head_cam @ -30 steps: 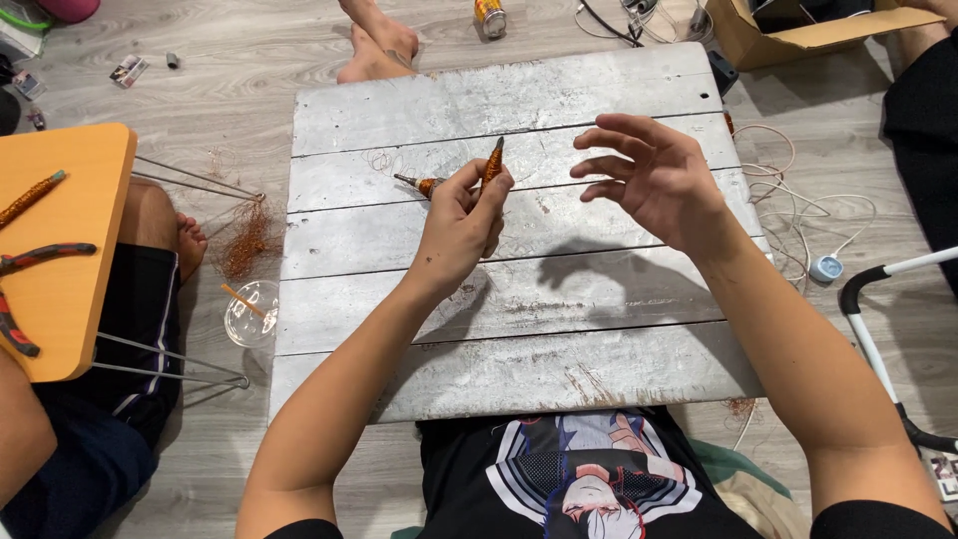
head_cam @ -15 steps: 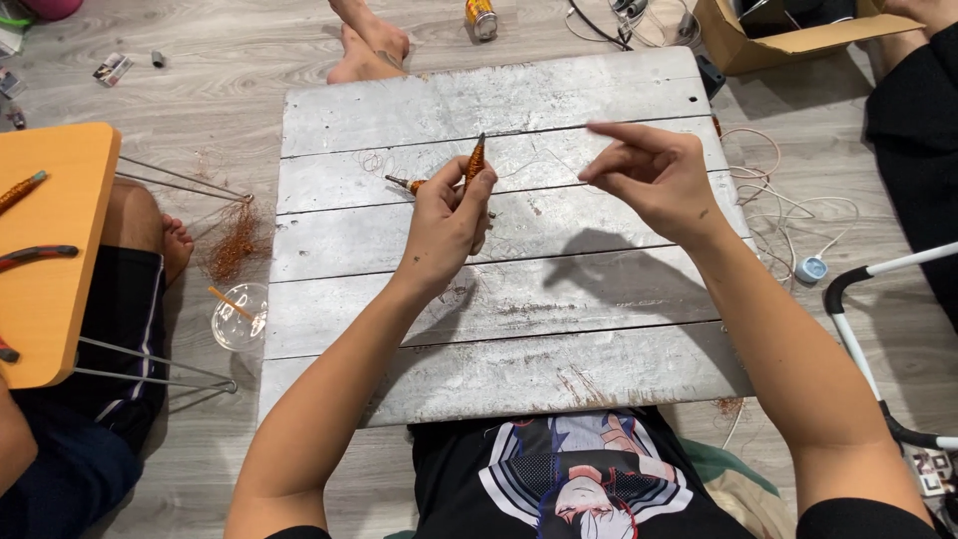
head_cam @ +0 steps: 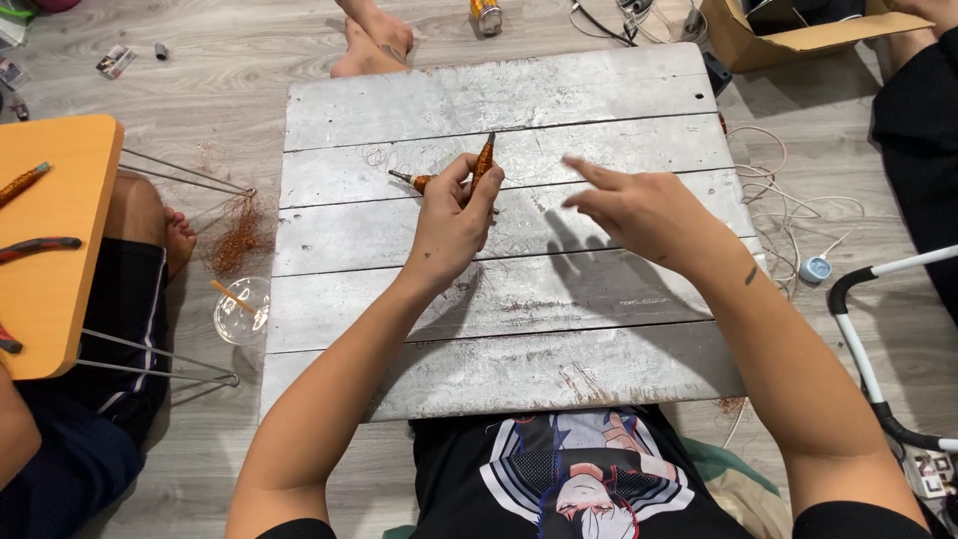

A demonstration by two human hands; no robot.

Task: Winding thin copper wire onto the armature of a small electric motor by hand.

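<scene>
The left hand (head_cam: 451, 225) grips orange-handled pliers (head_cam: 469, 172) over the far half of the grey plank board (head_cam: 599, 299). The right hand (head_cam: 639, 210) hovers beside it, fingers spread and holding nothing.

orange side table (head_cam: 60, 230), clear cup (head_cam: 240, 309), cardboard box (head_cam: 788, 30), tangled white cord (head_cam: 788, 200) on wooden floor (head_cam: 230, 60)

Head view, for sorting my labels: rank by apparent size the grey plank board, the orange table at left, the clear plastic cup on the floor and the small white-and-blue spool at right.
1. Grey plank board
2. Orange table, partly cropped
3. Clear plastic cup
4. White-and-blue spool
</scene>
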